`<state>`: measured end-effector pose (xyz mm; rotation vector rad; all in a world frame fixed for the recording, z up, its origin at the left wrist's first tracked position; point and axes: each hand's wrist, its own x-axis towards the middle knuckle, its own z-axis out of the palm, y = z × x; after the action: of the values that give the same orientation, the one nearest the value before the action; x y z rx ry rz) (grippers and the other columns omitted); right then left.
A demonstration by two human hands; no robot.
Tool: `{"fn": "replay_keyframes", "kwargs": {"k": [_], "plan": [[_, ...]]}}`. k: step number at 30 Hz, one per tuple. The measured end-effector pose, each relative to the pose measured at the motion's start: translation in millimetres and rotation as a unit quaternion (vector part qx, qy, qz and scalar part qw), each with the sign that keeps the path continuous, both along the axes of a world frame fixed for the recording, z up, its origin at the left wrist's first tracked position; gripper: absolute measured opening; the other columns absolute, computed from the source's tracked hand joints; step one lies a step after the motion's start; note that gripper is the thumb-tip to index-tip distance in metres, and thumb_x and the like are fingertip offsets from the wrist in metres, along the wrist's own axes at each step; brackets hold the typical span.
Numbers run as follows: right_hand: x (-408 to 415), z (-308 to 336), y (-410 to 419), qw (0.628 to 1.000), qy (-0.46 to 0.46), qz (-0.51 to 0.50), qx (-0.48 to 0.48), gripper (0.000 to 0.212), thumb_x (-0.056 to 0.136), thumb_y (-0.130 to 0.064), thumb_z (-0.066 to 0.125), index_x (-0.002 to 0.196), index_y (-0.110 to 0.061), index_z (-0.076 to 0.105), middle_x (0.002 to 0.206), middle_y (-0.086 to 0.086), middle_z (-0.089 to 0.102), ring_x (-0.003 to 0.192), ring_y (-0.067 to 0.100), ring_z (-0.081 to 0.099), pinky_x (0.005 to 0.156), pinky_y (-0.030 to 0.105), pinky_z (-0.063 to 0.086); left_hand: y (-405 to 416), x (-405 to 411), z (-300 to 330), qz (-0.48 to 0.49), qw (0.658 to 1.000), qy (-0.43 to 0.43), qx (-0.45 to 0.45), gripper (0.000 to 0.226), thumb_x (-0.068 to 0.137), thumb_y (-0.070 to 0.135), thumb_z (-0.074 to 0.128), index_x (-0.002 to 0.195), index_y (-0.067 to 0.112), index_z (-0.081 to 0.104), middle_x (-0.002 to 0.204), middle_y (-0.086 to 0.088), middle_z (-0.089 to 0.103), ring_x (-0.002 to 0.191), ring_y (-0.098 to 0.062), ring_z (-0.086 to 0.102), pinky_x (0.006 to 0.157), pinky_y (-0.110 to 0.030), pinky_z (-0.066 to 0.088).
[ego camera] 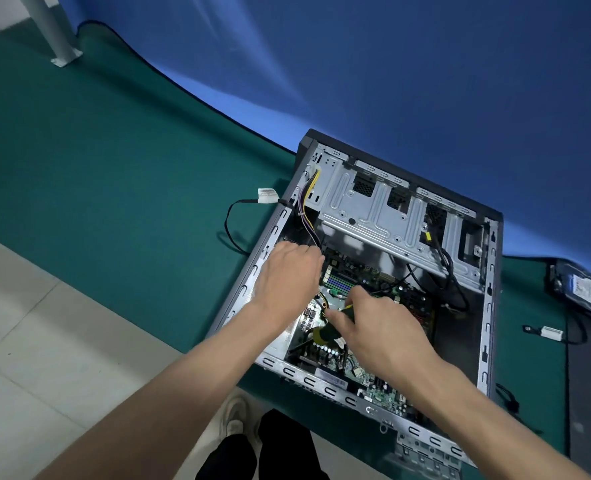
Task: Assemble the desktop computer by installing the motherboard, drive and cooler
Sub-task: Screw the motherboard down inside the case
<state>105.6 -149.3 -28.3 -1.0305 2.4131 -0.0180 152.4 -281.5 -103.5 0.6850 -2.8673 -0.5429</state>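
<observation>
Right hand (380, 327) gripping screwdriver (328, 332) over motherboard (405, 299); left hand (287, 275) spread flat beside cables (308, 216).

Bare stamped-metal case (384, 216); matt green cloth table cover (114, 168)

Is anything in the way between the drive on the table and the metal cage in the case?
Nothing visible blocks it. The drive lies outside the case, to its right; only the case's side wall stands between it and the cage.
</observation>
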Motion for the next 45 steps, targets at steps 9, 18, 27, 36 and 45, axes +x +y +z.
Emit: {"fn": "replay_keyframes", "kwargs": {"k": [9,18,27,36,45], "plan": [[8.4,1.7,-5.2,0.999,0.008,0.039,-0.002,0.028,0.099,-0.046,0.035,0.096,-0.018,0.037,0.078,0.000,0.050,0.072,0.025,0.049,0.060,0.034,0.036,-10.6,1.3,-2.7,-0.044,0.996,-0.038,-0.063,0.036,0.102,0.029,0.025,0.092,0.017,0.057,0.088,0.001,0.065,0.083,-0.019,0.059,0.081,-0.028,0.037],[3.2,3.8,-10.1,0.999,-0.011,0.033,0.040,0.038,0.095,-0.053,0.039,0.109,-0.017,0.041,0.086,0.000,0.055,0.076,0.024,0.051,0.062,0.033,0.035,-10.7,0.8,-2.6,-0.038,0.997,-0.035,-0.059,0.035,0.102,0.028,0.027,0.089,0.016,0.058,0.086,0.000,0.066,0.081,-0.021,0.059,0.079,-0.029,0.038],[9.4,1.5,-9.5,0.999,-0.041,-0.013,-0.027,0.044,0.093,-0.045,0.046,0.126,-0.023,0.025,0.090,-0.004,0.052,0.078,0.023,0.055,0.065,0.035,0.040,-10.2,0.0,-3.9,-0.037,0.997,-0.033,-0.059,0.034,0.101,0.029,0.027,0.090,0.016,0.057,0.088,0.000,0.066,0.083,-0.020,0.059,0.081,-0.029,0.037],[11.0,-2.2,-0.9,1.000,-0.026,0.005,-0.007,0.036,0.097,-0.043,0.044,0.123,-0.021,0.032,0.085,-0.002,0.053,0.078,0.025,0.056,0.064,0.033,0.038,-10.0,0.2,-3.4,-0.032,0.997,-0.027,-0.059,0.034,0.101,0.028,0.028,0.089,0.017,0.057,0.085,0.000,0.065,0.080,-0.019,0.059,0.081,-0.028,0.037],[7.5,1.4,-1.5,0.999,-0.012,-0.032,0.005,0.037,0.098,-0.048,0.037,0.114,-0.015,0.038,0.076,-0.003,0.053,0.070,0.022,0.054,0.059,0.033,0.036,-9.3,0.0,-3.8,-0.024,0.998,-0.016,-0.053,0.033,0.101,0.028,0.031,0.083,0.018,0.057,0.079,0.001,0.064,0.073,-0.019,0.057,0.078,-0.029,0.038]]}}
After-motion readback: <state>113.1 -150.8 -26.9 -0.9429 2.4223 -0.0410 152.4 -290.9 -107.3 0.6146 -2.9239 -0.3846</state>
